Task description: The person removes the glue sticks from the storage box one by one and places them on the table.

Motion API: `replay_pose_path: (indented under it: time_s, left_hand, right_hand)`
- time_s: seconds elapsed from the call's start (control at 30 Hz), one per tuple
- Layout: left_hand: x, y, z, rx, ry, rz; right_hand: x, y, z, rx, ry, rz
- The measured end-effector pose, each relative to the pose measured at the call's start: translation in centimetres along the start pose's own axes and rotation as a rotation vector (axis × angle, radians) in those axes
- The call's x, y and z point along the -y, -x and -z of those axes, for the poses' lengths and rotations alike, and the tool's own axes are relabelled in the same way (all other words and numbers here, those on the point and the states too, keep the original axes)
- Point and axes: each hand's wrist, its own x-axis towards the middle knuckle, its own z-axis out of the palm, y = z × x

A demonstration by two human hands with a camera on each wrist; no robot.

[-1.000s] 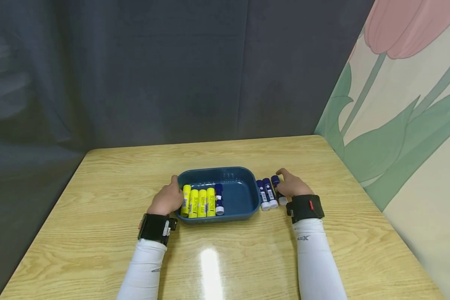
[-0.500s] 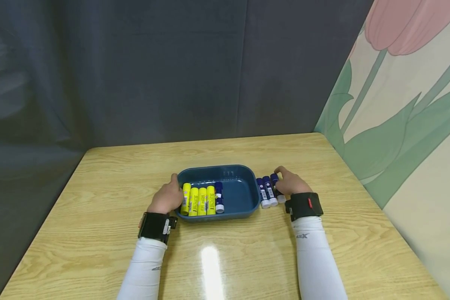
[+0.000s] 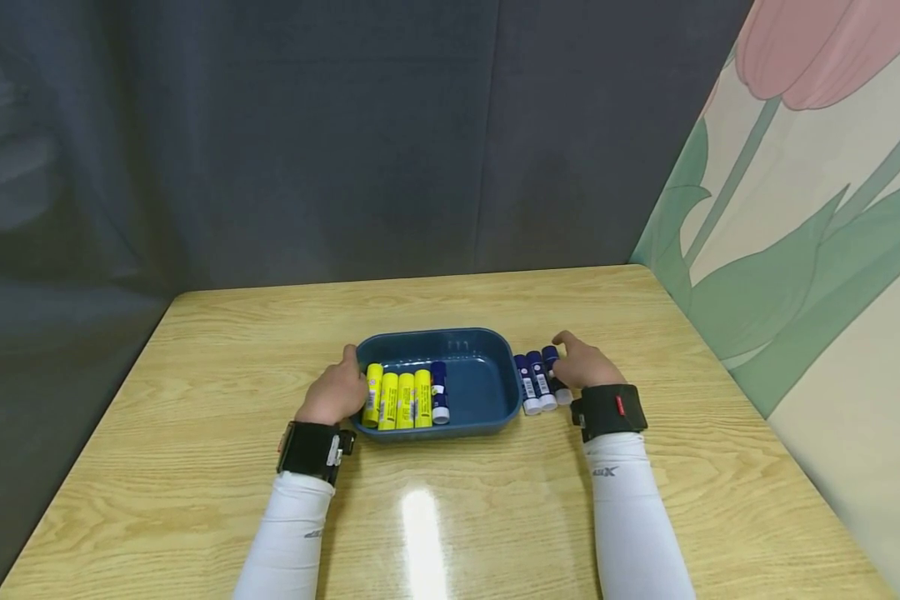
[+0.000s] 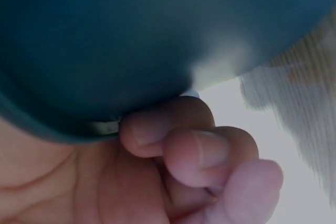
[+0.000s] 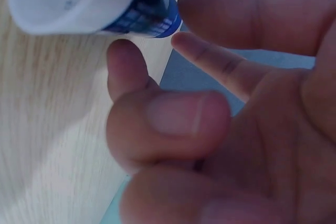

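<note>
Left hand (image 3: pixel 332 392) low at the near-left end of the tray (image 3: pixel 480 392), clamped on its rim; in the head view, one digit pointing away from the body beside the far left corner. In the left wrist view, rim against the palm, fingers (image 4: pixel 195 156) bent inward, close to the outer wall. Left forearm reaching forward and slanting inward, in a white sleeve (image 3: pixel 288 525) and black strap (image 3: pixel 311 451).

Inside the tray, toward its left, four yellow tubes (image 3: pixel 387 402) side by side, then one dark tube (image 3: pixel 439 392) to their right, white end toward the body.

Just outside the tray's right end, three blue tubes (image 3: pixel 540 381) in a row on the table (image 3: pixel 510 517), caps away from the body. Over the rightmost, right hand (image 3: pixel 587 367), palm down, one finger bent toward its cap. In the right wrist view, two digits stretched out with a gap between, others curled in toward the palm, tube just beyond. Impossible to tell whether pinching that tube or merely touching. Right forearm likewise forward and slanting inward.
</note>
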Motion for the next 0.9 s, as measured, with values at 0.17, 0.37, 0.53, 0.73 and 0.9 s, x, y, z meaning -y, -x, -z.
replay_pose_path:
  time_s: [0.17, 0.37, 0.53, 0.73, 0.9]
  left_hand:
    - [-0.04, 0.06, -0.02, 0.0, 0.004, -0.003]
    - [-0.08, 0.14, -0.01, 0.004, 0.011, -0.002]
    - [-0.11, 0.24, -0.05, -0.006, 0.011, -0.011]
    - [-0.14, 0.18, -0.07, -0.006, 0.015, -0.013]
    - [-0.17, 0.1, -0.11, -0.006, 0.014, -0.013]
  right_hand:
    - [-0.09, 0.04, -0.01, 0.0, 0.003, -0.017]
    - [-0.23, 0.02, -0.05, -0.004, 0.005, -0.016]
    - [-0.06, 0.41, 0.05, -0.004, 0.01, 0.005]
    - [0.03, 0.67, 0.21, -0.006, 0.013, 0.002]
    - [-0.08, 0.6, 0.17, -0.004, 0.019, -0.016]
